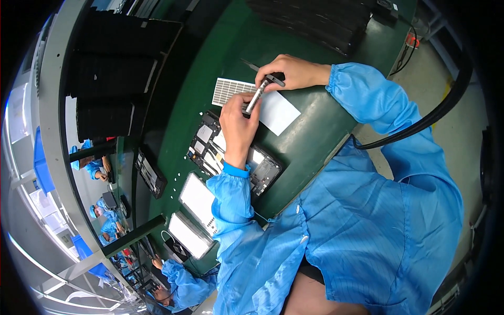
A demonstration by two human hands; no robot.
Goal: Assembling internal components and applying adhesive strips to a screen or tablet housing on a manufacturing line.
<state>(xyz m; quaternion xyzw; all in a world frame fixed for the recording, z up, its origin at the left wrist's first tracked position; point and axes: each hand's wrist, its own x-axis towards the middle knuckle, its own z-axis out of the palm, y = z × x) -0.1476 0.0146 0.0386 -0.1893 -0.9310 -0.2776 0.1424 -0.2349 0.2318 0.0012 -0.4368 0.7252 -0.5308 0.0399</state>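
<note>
My left hand (pixel 239 126) is closed, pinching a narrow silver and black part (pixel 255 100) between thumb and fingers. On the part's upper end, the fingers of my right hand (pixel 294 72) are closed too. A thin grey pointed tool, like tweezers (pixel 250 64), sticks out past those right fingers; its other end is partly hidden. Beneath both hands lies a white sheet with a grid of small labels (pixel 227 90), its plain white portion (pixel 281 113) reaching toward me. An opened electronic device with exposed inner parts (pixel 269 170) rests under my left wrist.
The green worktop (pixel 315 136) carries two white trays or panels (pixel 190 236) at the near left. Small white bits (pixel 173 197) are scattered near them. Another dark device (pixel 149 172) stands farther left. Black stacks (pixel 310 21) line the far side. Co-workers in blue (pixel 184 283) sit at left.
</note>
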